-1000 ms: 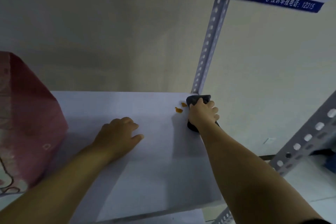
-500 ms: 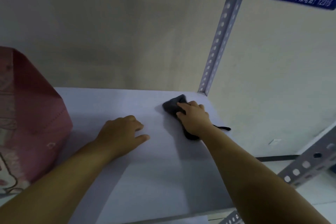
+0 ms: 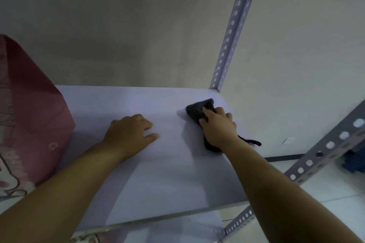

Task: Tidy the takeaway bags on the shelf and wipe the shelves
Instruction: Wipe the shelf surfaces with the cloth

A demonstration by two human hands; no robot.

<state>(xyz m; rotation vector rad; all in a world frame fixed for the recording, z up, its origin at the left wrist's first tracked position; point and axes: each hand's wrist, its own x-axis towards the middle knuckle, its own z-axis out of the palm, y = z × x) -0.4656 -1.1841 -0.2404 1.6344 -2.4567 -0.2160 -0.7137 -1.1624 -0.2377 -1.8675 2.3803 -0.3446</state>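
Right hand (image 3: 218, 127) on the cloth (image 3: 199, 109), wiping the shelf (image 3: 158, 173) near its back right corner.

The grip is a flat press — fingers spread over the dark cloth, palm pinning it to the white board, one corner trailing out by the wrist. Soft, limp stuff; it likely bunches unless held from on top. The left hand (image 3: 130, 135) lies open and empty on the shelf, bracing. The pink takeaway bag (image 3: 31, 116) stands at the left — light, floppy, best taken by its top edge.

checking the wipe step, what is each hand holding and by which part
The right hand presses a dark grey cloth onto the white shelf, its grip over the cloth's near half. The left hand holds nothing, resting flat.
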